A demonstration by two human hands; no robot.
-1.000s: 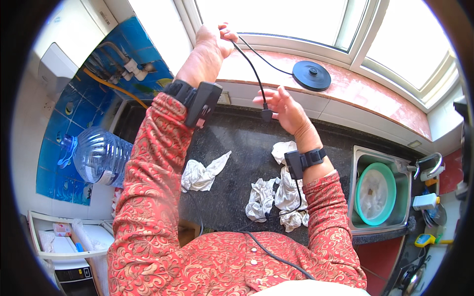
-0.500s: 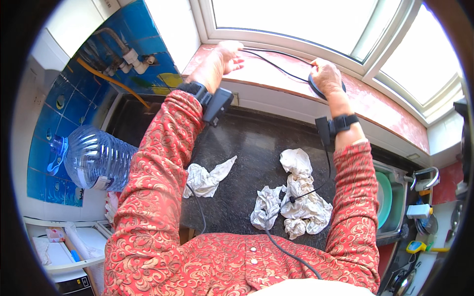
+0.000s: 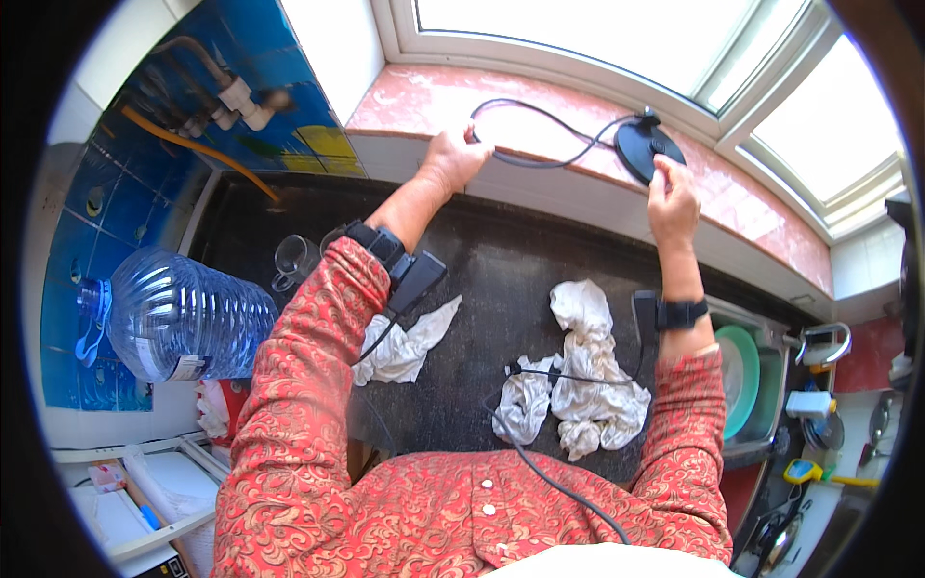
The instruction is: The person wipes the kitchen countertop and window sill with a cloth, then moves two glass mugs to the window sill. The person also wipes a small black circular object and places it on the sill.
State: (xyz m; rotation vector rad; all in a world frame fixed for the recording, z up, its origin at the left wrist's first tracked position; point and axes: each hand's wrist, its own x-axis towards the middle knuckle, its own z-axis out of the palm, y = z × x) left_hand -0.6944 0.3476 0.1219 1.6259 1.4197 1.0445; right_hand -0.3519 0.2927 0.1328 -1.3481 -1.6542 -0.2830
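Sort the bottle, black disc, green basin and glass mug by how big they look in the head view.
Largest to smallest:
1. Bottle, clearly largest.
2. Black disc and green basin: order unsure, as the right sleeve partly hides the basin.
3. Glass mug.

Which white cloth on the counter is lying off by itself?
The left cloth, by your left sleeve; the other white cloths lie bunched close together, farther right.
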